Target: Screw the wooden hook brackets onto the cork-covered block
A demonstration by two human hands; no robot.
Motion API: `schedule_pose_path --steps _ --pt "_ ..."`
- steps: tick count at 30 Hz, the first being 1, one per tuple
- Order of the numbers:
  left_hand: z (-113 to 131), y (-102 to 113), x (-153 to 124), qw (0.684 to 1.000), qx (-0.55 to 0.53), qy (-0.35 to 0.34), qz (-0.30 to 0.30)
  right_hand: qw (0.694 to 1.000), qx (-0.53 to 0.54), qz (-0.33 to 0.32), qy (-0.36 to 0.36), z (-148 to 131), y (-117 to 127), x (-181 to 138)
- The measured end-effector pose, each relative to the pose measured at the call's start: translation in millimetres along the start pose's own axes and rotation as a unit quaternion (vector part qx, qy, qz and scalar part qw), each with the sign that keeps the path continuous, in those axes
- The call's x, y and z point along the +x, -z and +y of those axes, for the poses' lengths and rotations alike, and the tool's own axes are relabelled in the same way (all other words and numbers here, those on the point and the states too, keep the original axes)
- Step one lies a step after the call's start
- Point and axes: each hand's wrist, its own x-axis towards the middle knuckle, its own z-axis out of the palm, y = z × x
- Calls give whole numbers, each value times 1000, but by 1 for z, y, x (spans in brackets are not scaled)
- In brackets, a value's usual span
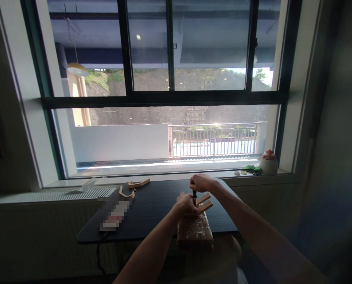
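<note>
Workpiece: wooden slats (206, 202) sit at the near edge of the dark table (158, 209), resting on a wrapped brown block (195, 232), apparently to raise them. Left hand (186, 206) is closed around the slats, steadying them; right hand (201, 182) is fisted on a small dark tool (194, 194), held upright. Open tabletop lies leftward; spare wooden pieces (139, 183) rest near the far edge

I get one head view, near the right hand (201, 182). It faces forward over the table (152, 213) to the far window (170, 94).
</note>
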Motion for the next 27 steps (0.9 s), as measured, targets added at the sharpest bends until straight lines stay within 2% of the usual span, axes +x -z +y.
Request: schedule_pose_path --steps 6,13,17,21,27 --pt "1 0 0 1000 -2 4 0 1000 0 -15 23 2 5 -4" --pt "1 -1 0 1000 2 -7 -5 1000 -6 0 -14 -2 -7 -1" --pt "-1 -3 4 1000 -3 -7 -10 999 -7 -14 -29 -2 1 -1" --pt "-2 -3 5 1000 0 -11 -15 999 3 -41 -14 1 10 -1" --pt "1 2 3 999 7 -24 -27 1000 0 -19 -8 0 3 -3"
